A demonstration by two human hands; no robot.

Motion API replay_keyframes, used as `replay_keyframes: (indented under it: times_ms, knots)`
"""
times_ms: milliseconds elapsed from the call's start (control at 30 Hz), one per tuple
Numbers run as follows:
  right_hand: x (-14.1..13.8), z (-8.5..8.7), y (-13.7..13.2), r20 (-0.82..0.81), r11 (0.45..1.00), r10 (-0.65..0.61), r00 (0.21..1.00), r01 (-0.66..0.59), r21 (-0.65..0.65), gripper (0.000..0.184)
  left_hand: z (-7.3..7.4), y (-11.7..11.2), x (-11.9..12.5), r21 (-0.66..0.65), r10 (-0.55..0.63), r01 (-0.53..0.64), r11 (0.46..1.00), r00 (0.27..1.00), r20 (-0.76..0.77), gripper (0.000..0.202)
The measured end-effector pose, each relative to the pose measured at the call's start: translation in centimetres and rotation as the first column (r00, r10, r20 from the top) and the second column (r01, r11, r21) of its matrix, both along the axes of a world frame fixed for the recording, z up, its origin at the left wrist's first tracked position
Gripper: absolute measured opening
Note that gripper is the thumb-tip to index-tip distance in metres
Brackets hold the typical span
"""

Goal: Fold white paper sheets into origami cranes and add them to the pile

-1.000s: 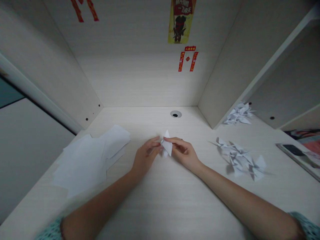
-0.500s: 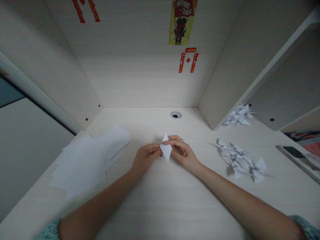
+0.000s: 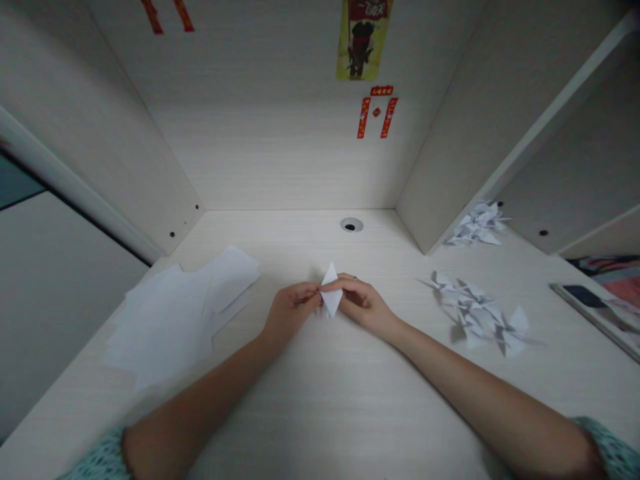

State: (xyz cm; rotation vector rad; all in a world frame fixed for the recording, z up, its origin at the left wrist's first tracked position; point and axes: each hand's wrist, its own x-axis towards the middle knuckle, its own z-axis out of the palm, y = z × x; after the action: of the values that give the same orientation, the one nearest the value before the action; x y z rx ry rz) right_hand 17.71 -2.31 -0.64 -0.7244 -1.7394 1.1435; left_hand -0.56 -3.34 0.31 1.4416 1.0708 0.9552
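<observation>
White folded paper (image 3: 331, 291), one pointed piece, is pinched between the fingertips of the left hand (image 3: 291, 310) and the right hand (image 3: 361, 305), which come together at it above a pale wood-grain desk (image 3: 310, 393). Left of the hands lies one loose heap of white paper sheets (image 3: 173, 320). To the right sit two clusters of folded paper cranes, too tangled to count: a nearer cluster (image 3: 475, 313) and a farther cluster (image 3: 477, 225), with one dark phone (image 3: 583, 296) beyond.

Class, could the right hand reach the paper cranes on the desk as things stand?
Probably yes: nothing stands between the right hand and the paper cranes on the desk, though its fingers would first have to leave the folded paper.
</observation>
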Motion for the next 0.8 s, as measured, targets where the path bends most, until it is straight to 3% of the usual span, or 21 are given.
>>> replay_keyframes:
  times_ms: [167, 267, 400, 533, 800]
  knots:
    - [-0.14, 0.09, -0.2, 0.031, 1.0, -0.007, 0.999, 0.008, -0.014, 0.025, 0.34, -0.07, 0.15, -0.016, 0.029, -0.029, 0.999, 0.999, 0.016, 0.023]
    - [-0.2, 0.1, -0.14, -0.028, 0.997, -0.073, 0.997, 0.072, -0.034, 0.022, 0.45, 0.02, 0.2, -0.023, 0.044, -0.043, 0.999, 0.998, 0.044, 0.024]
    - [-0.27, -0.05, 0.05, -0.122, 0.964, -0.203, 0.972, 0.177, -0.196, 0.024, 0.37, 0.18, 0.17, -0.008, 0.056, -0.055, 0.998, 0.998, 0.041, 0.027]
    - [-0.33, -0.11, 0.17, -0.164, 0.919, -0.26, 0.951, 0.192, -0.345, 0.029, 0.24, 0.22, 0.17, 0.003, 0.079, -0.079, 0.997, 0.996, 0.031, 0.03]
    - [-0.14, 0.16, 0.32, -0.173, 0.923, -0.282, 0.944, 0.218, -0.316, 0.016, 0.44, -0.03, 0.24, 0.071, 0.13, -0.129, 0.989, 0.991, -0.009, 0.034]
